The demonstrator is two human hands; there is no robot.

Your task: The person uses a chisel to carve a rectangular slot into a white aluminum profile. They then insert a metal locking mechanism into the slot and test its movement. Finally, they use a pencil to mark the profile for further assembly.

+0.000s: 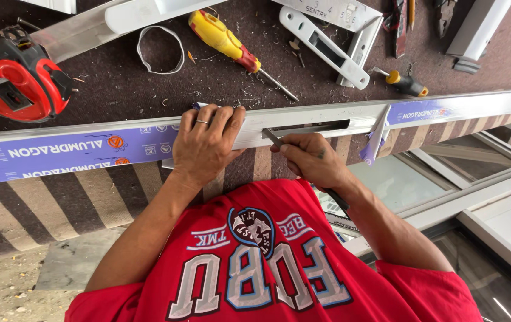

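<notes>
A long aluminium profile [303,118] with blue protective film lies across the bench edge, a slot cut in its side. My left hand [206,143], a ring on one finger, presses down on the profile left of the slot. My right hand [312,158] grips a thin metal file [274,137], its tip resting at the slot's left end and its dark handle running back under my wrist. A strip of the blue film [375,143] hangs peeled off right of the slot.
On the dark felt bench top lie a red tape measure [20,80], a yellow-red screwdriver [231,45], a white ring band [160,49], a white lock plate [324,46], a small yellow-handled screwdriver [407,83] and metal shavings. Window frames [482,197] lie on the floor at right.
</notes>
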